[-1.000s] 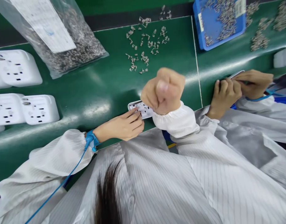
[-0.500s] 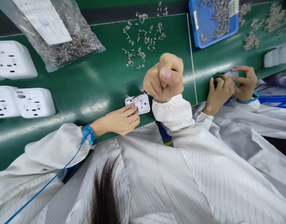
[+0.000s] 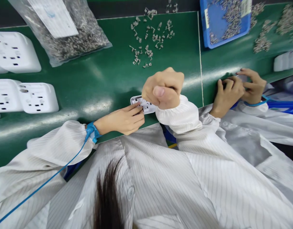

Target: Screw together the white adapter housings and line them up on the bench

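Right hand (image 3: 163, 89), a closed fist, has shifted down and toward the shallow white rectangular plastic shell (image 3: 149, 109), and now blocks its right end, which was in clear view half a second ago. Shell lies flat near the near edge of the glossy green surface (image 3: 113, 79). Fist is tight, thumb over curled fingers; can't tell what's inside it. Left hand (image 3: 124, 121): fingers extended, nearly together, tips on the shell's left part; thumb hidden, so can't tell if it pinches. Small silvery coiled metal springs (image 3: 148, 52) lie loose toward the far edge.

Handling, judged: shell looks light and stiff, smooth enough to skate on the gloss; thin inner ribs could be fragile. Best grip: outer side walls, opposite sides, fingertips clear of the slots.
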A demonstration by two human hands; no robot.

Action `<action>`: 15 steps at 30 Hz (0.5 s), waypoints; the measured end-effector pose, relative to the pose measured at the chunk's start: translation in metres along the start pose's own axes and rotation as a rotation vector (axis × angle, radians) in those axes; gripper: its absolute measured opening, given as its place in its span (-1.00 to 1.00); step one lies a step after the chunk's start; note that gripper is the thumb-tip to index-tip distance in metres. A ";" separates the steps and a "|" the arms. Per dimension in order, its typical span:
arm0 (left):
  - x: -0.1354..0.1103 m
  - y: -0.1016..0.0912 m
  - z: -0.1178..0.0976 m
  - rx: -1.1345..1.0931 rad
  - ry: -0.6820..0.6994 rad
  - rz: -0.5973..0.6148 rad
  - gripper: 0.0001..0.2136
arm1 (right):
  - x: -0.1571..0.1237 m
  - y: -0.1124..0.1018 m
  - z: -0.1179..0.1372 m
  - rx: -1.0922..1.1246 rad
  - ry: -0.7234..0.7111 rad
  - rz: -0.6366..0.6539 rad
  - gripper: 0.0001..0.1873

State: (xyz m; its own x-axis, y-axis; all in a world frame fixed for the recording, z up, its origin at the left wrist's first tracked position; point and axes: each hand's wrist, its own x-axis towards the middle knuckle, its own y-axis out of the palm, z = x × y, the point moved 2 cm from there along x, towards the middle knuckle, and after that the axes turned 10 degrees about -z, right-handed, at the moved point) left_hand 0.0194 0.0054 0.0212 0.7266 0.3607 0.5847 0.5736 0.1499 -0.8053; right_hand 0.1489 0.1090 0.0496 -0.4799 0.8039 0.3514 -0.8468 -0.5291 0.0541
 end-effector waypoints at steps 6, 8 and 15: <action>-0.001 0.002 0.000 0.010 -0.002 0.021 -0.82 | 0.012 0.000 0.008 0.287 -0.047 -0.155 -0.43; -0.001 0.003 0.000 0.007 0.000 0.022 -0.82 | 0.020 0.000 0.007 0.376 0.008 -0.241 -0.44; 0.001 0.001 0.000 -0.015 -0.009 0.006 -0.83 | 0.024 0.014 0.015 0.524 -0.030 -0.184 -0.49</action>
State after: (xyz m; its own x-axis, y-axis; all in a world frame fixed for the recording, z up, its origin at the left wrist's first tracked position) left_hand 0.0207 0.0060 0.0204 0.7268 0.3703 0.5785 0.5746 0.1335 -0.8075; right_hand 0.1289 0.1168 0.0731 -0.3215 0.8920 0.3179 -0.6849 -0.4509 0.5724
